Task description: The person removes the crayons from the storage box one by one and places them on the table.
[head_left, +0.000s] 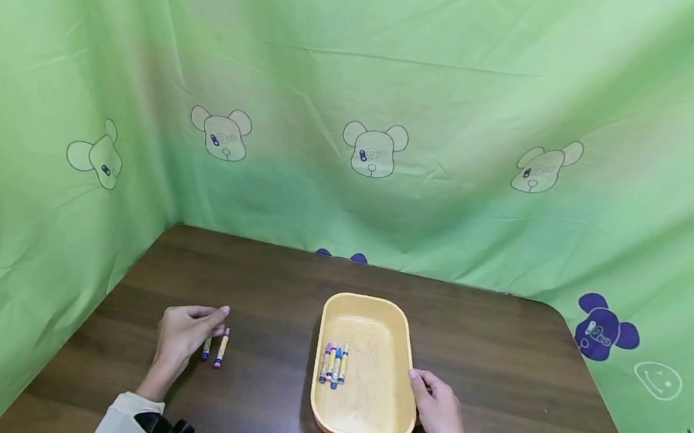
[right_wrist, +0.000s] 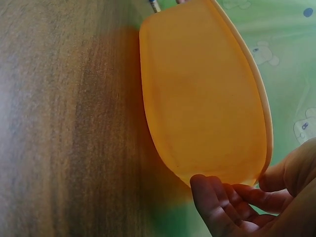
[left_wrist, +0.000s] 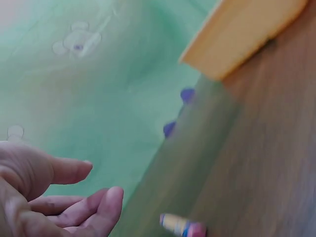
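Observation:
On the left of the table, my left hand (head_left: 182, 337) hovers beside two crayons. Its thumb and fingers (left_wrist: 111, 210) are spread apart with nothing between them in the left wrist view. One crayon (head_left: 222, 349) with a pale yellow wrapper lies just right of the hand; the other, a dark green and blue crayon (head_left: 206, 349), is partly hidden under the fingers. My right hand (head_left: 440, 413) grips the right side of a yellow plastic tray (head_left: 361, 429), thumb at the rim and fingers against the outer wall. Several crayons (head_left: 335, 365) lie side by side in the tray's left half.
The dark brown wooden table (head_left: 270, 272) has a rounded far corner. Green cloth (head_left: 298, 197) printed with bear heads hangs along its back and sides. A black strap (head_left: 162, 428) sits on the left wrist over a white sleeve (head_left: 124, 423).

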Demonstrator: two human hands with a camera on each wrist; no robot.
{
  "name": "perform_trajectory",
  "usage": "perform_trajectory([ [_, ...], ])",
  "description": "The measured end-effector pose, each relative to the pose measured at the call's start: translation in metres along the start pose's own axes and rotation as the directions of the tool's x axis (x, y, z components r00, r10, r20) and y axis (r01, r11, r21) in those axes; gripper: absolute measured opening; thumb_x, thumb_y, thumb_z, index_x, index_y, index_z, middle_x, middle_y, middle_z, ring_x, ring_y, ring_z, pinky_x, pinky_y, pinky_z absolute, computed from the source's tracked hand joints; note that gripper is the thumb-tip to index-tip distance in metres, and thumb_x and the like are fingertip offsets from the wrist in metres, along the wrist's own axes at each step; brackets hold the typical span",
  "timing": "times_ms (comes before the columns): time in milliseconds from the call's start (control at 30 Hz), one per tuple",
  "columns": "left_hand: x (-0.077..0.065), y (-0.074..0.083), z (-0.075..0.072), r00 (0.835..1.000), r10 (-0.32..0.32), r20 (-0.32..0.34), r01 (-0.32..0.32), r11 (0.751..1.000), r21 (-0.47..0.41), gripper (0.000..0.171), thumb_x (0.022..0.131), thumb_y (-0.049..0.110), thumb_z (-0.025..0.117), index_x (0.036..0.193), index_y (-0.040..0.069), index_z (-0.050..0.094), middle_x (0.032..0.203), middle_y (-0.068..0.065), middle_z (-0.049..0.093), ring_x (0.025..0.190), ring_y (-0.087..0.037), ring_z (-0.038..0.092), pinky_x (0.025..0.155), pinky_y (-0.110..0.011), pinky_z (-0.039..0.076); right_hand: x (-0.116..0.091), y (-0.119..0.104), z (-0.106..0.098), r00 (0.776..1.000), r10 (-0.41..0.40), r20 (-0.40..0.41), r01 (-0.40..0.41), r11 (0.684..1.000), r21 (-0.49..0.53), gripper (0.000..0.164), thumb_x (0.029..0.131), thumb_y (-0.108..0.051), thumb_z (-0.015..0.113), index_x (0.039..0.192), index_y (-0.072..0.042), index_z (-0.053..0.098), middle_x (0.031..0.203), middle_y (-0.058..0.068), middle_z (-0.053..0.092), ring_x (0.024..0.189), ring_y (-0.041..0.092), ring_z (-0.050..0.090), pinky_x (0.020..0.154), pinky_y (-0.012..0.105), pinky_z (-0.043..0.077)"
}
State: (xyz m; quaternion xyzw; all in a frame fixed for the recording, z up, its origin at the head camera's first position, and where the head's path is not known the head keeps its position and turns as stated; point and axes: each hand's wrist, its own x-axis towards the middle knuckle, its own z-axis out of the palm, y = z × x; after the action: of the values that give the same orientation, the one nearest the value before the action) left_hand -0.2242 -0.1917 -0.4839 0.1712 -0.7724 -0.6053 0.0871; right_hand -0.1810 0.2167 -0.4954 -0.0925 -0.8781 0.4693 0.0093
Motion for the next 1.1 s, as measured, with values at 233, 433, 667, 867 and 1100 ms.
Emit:
perform_trajectory([
  [233, -0.007, 0.02, 0.037, 0.993, -0.004, 0.121, 0.033, 0.971, -0.237, 0.024, 0.089, 0.004, 0.075, 0.102, -0.016, 0.071, 0.079, -0.016, 0.076, 0.065, -0.016, 0.075, 0.066, -0.027, 0.063, 0.0, -0.001, 0.001, 1.0, -0.001, -0.001, 0.001, 1.0, 0.016, 0.035, 0.106, -0.024, 0.053, 0.122, 0.003, 0.068, 0.094, 0.014, 0.073, 0.069, 0.013, 0.064, 0.057, 0.025, 0.054],
  [433, -0.016, 0.028, 0.065, 0.982, 0.023, 0.188, 0.034, 0.955, -0.294, 0.019, 0.088, -0.002, 0.07, 0.099, -0.018, 0.071, 0.081, -0.02, 0.075, 0.068, -0.022, 0.075, 0.066, -0.027, 0.063, 0.0, 0.0, 0.002, 1.0, 0.019, 0.006, -0.019, 0.998, 0.052, 0.034, 0.106, -0.023, 0.053, 0.123, 0.003, 0.068, 0.09, 0.012, 0.073, 0.065, 0.013, 0.064, 0.054, 0.026, 0.055],
  [667, -0.028, 0.036, 0.088, 0.965, 0.063, 0.255, 0.019, 0.952, -0.307, 0.022, 0.088, -0.003, 0.067, 0.101, -0.019, 0.069, 0.082, -0.022, 0.075, 0.068, -0.02, 0.075, 0.067, -0.027, 0.063, 0.0, 0.001, 0.001, 1.0, 0.013, 0.01, -0.013, 0.999, 0.05, 0.036, 0.106, -0.024, 0.053, 0.123, 0.003, 0.067, 0.089, 0.011, 0.073, 0.065, 0.013, 0.063, 0.055, 0.025, 0.054],
  [867, -0.037, 0.04, 0.106, 0.948, 0.097, 0.304, -0.009, 0.961, -0.277, 0.021, 0.087, -0.002, 0.065, 0.099, -0.019, 0.071, 0.086, -0.026, 0.074, 0.069, -0.021, 0.075, 0.068, -0.029, 0.064, 0.0, 0.002, 0.001, 1.0, 0.017, 0.005, -0.017, 0.998, 0.061, 0.036, 0.106, -0.025, 0.052, 0.123, 0.003, 0.068, 0.087, 0.01, 0.072, 0.065, 0.012, 0.062, 0.055, 0.025, 0.054],
  [1100, -0.045, 0.044, 0.125, 0.926, 0.118, 0.358, -0.037, 0.974, -0.223, 0.022, 0.085, 0.003, 0.068, 0.098, -0.014, 0.073, 0.087, -0.027, 0.075, 0.071, -0.02, 0.076, 0.067, -0.028, 0.063, -0.001, 0.003, 0.001, 1.0, 0.023, 0.005, -0.024, 0.996, 0.088, 0.036, 0.106, -0.024, 0.052, 0.123, 0.004, 0.067, 0.086, 0.011, 0.072, 0.06, 0.014, 0.062, 0.052, 0.027, 0.055],
])
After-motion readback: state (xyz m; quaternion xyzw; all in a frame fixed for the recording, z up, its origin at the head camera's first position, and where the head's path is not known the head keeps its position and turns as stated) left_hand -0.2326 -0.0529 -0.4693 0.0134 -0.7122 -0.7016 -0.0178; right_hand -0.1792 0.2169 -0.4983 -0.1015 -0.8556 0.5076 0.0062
